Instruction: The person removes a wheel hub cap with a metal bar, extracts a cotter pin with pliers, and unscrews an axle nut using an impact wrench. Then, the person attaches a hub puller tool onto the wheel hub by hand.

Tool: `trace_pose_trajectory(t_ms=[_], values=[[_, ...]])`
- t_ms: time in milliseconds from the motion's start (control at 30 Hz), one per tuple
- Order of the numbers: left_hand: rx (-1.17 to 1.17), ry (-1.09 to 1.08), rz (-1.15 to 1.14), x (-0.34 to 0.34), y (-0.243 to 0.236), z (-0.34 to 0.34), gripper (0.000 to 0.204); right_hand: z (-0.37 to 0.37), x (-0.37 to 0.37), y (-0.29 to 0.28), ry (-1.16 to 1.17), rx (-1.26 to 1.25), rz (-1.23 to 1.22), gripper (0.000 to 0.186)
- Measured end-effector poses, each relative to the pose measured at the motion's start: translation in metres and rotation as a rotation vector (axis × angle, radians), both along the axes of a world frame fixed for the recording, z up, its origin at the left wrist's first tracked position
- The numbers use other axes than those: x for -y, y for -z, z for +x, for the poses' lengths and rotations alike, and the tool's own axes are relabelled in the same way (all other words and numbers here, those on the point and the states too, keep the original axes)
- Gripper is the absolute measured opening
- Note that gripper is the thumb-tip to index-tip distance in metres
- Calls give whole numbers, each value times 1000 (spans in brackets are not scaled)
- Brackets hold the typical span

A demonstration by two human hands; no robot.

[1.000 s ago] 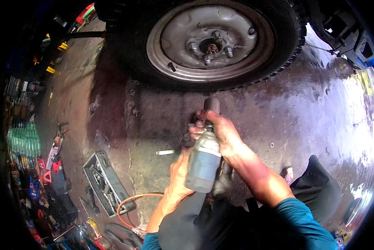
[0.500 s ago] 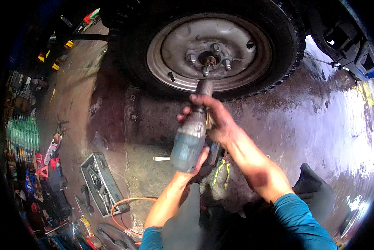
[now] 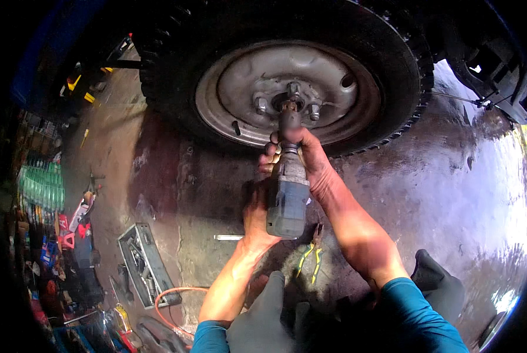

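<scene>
An impact wrench (image 3: pixel 288 209) with a dark socket (image 3: pixel 290 120) points at the steel wheel (image 3: pixel 325 70). The socket covers the position of the lower lug nut; whether it is seated there, I cannot tell. My left hand (image 3: pixel 256 220) grips the tool at its rear, mostly behind the grey body. My right hand (image 3: pixel 303 154) wraps round its front end, just behind the socket, with fingertips showing on the far side. Other lug nuts (image 3: pixel 314 112) surround the partly hidden hub. Pliers with yellow-green handles (image 3: pixel 310 259) lie on the floor below the tool.
A black tyre (image 3: pixel 404 82) fills the upper view. An open metal tray (image 3: pixel 143 265) of sockets, an orange hose (image 3: pixel 175 312) and a silver bar (image 3: pixel 228 237) lie on the floor. Green bottles (image 3: pixel 40 185) and assorted tools crowd the left side. Underbody parts (image 3: pixel 492 88) hang at upper right.
The impact wrench, held in both hands, has moved up from over the floor to the wheel hub, its socket now covering the lower lug nut. The pliers beneath have come into fuller view.
</scene>
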State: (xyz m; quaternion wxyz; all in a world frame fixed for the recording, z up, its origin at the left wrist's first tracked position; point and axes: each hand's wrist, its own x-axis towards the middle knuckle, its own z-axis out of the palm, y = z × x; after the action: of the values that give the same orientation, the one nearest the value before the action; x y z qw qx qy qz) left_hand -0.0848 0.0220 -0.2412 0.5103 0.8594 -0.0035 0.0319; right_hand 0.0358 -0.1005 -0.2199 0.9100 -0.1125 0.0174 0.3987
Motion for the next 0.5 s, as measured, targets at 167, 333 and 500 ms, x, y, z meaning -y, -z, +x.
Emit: trace_pose_trajectory(t_ms=[167, 333, 500], values=[[2, -2, 135, -9, 20, 1, 62, 7, -6, -13, 5, -7, -312, 23], [-106, 66, -93, -7, 18, 4, 41, -1, -14, -26, 169, 99, -685, 25], [210, 85, 337, 14, 3, 1, 51, 5, -8, -13, 65, 122, -447, 28]])
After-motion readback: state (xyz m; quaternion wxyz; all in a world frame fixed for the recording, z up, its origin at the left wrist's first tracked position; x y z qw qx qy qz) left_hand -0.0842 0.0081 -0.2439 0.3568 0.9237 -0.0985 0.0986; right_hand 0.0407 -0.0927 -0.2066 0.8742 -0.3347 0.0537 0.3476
